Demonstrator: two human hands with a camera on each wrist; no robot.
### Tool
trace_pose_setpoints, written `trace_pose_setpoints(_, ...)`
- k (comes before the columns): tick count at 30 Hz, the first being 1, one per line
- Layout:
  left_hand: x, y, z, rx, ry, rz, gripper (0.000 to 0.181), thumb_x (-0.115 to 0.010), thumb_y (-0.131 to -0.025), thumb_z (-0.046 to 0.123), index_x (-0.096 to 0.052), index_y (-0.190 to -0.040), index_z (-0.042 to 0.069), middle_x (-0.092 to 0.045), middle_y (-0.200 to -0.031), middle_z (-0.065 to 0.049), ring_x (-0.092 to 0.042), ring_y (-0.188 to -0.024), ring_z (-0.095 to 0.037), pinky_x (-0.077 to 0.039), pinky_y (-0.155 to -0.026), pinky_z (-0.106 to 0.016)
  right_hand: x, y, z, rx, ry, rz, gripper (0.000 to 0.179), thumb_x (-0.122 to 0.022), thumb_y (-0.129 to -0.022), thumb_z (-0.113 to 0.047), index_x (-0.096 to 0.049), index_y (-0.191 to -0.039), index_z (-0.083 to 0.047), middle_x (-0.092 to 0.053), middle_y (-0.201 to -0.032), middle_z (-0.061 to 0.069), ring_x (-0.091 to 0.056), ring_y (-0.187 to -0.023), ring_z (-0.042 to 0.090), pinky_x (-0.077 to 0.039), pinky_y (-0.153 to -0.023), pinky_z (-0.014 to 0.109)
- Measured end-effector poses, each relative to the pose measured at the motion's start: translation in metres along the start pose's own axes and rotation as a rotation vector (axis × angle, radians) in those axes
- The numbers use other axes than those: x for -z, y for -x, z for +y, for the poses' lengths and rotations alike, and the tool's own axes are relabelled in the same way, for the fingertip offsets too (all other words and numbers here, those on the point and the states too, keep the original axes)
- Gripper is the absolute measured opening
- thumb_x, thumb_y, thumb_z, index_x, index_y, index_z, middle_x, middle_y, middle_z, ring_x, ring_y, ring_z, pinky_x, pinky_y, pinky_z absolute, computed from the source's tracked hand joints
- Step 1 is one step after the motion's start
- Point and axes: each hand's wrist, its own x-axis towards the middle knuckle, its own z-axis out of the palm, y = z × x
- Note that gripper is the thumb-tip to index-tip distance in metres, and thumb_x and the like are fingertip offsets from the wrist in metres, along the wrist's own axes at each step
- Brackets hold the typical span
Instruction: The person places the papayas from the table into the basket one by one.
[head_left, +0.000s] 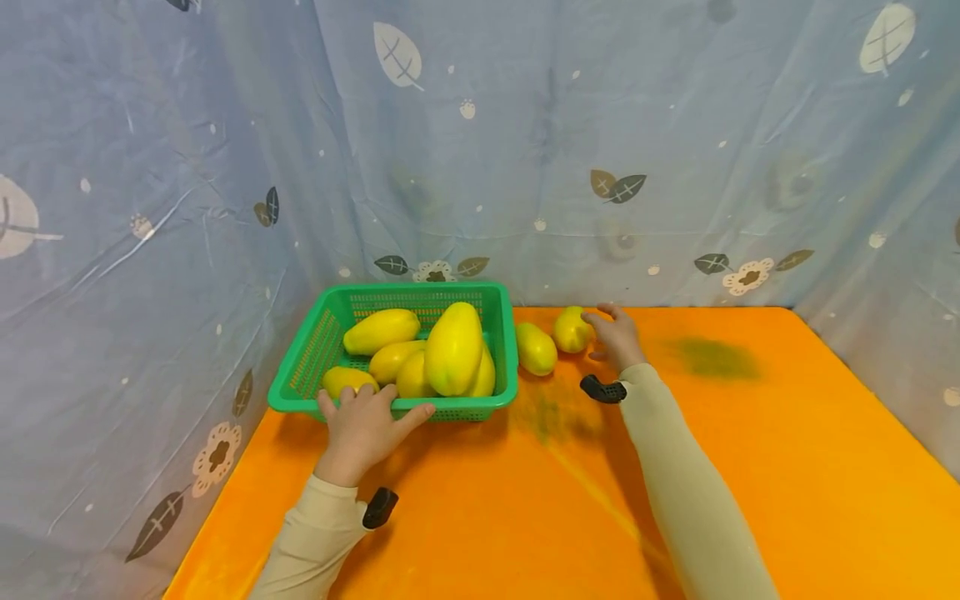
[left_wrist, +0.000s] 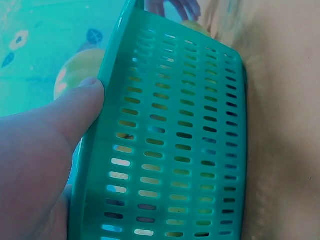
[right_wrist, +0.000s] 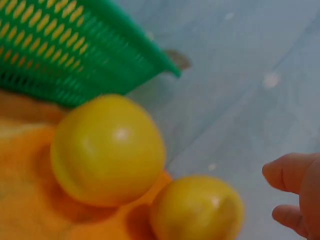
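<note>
A green plastic basket (head_left: 405, 403) holds several smooth yellow fruits that look like papayas, and one large papaya (head_left: 454, 350) lies on top of the others. My left hand (head_left: 367, 429) grips the near rim, with the fingers over the inner side and the thumb (left_wrist: 75, 107) against the rim. To the right of the basket, two yellow papaya-like fruits lie on the orange cloth: a nearer one (head_left: 536, 349) and a farther one (head_left: 572, 330). Beside the farther fruit, my right hand (head_left: 617, 337) has its fingers spread; the right wrist view shows a gap between them.
An orange cloth (head_left: 480, 517) covers the table. Greenish stains (head_left: 712, 358) mark it on the right and between basket and right arm. Blue-grey leaf-printed curtains (head_left: 525, 150) hang behind and at both sides, close to the table's back edge.
</note>
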Motion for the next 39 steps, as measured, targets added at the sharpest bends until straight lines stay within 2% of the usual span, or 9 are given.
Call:
trace_pose_setpoints(7,0.001,0.0,0.001,0.004,-0.008,0.002,0.08,-0.055,-0.092,0.073,-0.064,-0.136,0.007,-0.064,-0.125,-0.025,-0.051,-0.11,-0.051,-0.01,-0.109,-0.085,-0.01,-0.015,0.009,0.03,0.108,-0.009,0.072,-0.056,-0.103,-0.039,-0.026,-0.163,-0.013,-0.025,-0.167,0.019,-0.041,-0.142,0.039,-0.048,-0.11,0.054)
trace_pose_setpoints(12,0.002,0.0,0.002,0.003,-0.007,0.003,0.079,-0.055,-0.092,0.072,-0.065,-0.136,0.007,-0.064,-0.124,-0.026,-0.051,-0.111,-0.051,-0.01,-0.109,-0.085,-0.017,-0.015,0.011,0.106,0.177,0.003,0.067,-0.058,-0.103,-0.031,-0.033,-0.16,-0.007,-0.03,-0.165,0.021,-0.037,-0.147,0.04,-0.041,-0.117,0.052)
trace_pose_setpoints(16,0.002,-0.001,0.002,0.002,-0.005,0.01,0.079,-0.055,-0.092,0.072,-0.065,-0.135,0.007,-0.064,-0.122,-0.025,-0.052,-0.112,-0.052,-0.01,-0.109,-0.086,-0.021,-0.012,0.01,0.12,0.186,0.009,0.063,-0.058,-0.104,-0.026,-0.034,-0.159,-0.007,-0.03,-0.165,0.021,-0.033,-0.151,0.04,-0.037,-0.121,0.05)
trace_pose_setpoints(25,0.001,-0.001,0.001,0.004,-0.001,0.008,0.08,-0.055,-0.092,0.073,-0.065,-0.134,0.007,-0.065,-0.122,-0.025,-0.052,-0.112,-0.052,-0.009,-0.109,-0.086,-0.021,-0.01,0.01,0.066,0.132,0.021,0.064,-0.057,-0.103,-0.025,-0.032,-0.161,-0.01,-0.028,-0.166,0.02,-0.035,-0.149,0.038,-0.039,-0.12,0.048)
trace_pose_setpoints(29,0.0,-0.001,0.001,0.002,0.003,0.007,0.079,-0.055,-0.092,0.073,-0.066,-0.134,0.007,-0.065,-0.121,-0.025,-0.052,-0.112,-0.052,-0.009,-0.109,-0.086,-0.019,-0.01,0.011,0.051,0.102,0.062,0.065,-0.056,-0.103,-0.029,-0.032,-0.161,-0.015,-0.032,-0.164,0.02,-0.05,-0.134,0.037,-0.052,-0.105,0.047)
trace_pose_setpoints(32,0.0,-0.001,0.001,0.002,0.008,0.008,0.079,-0.056,-0.092,0.072,-0.066,-0.134,0.007,-0.064,-0.121,-0.025,-0.052,-0.111,-0.052,-0.009,-0.109,-0.086,-0.019,-0.008,0.008,0.061,0.033,0.093,0.064,-0.057,-0.102,-0.031,-0.034,-0.161,-0.018,-0.038,-0.161,0.019,-0.058,-0.121,0.035,-0.058,-0.094,0.046)
trace_pose_setpoints(36,0.0,-0.001,0.001,-0.003,0.01,0.014,0.078,-0.056,-0.092,0.072,-0.066,-0.132,0.006,-0.065,-0.118,-0.025,-0.052,-0.11,-0.052,-0.009,-0.109,-0.086,-0.019,0.001,-0.003,0.1,-0.095,0.106,0.062,-0.059,-0.102,-0.028,-0.036,-0.159,-0.018,-0.04,-0.158,0.019,-0.056,-0.128,0.037,-0.056,-0.101,0.052)
trace_pose_setpoints(39,0.001,-0.001,0.001,-0.004,0.008,0.019,0.077,-0.056,-0.092,0.072,-0.066,-0.131,0.006,-0.065,-0.116,-0.025,-0.052,-0.109,-0.052,-0.01,-0.108,-0.086,-0.021,0.012,-0.014,0.129,-0.157,0.088,0.063,-0.06,-0.102,-0.027,-0.036,-0.16,-0.019,-0.038,-0.159,0.019,-0.053,-0.134,0.04,-0.052,-0.106,0.056)
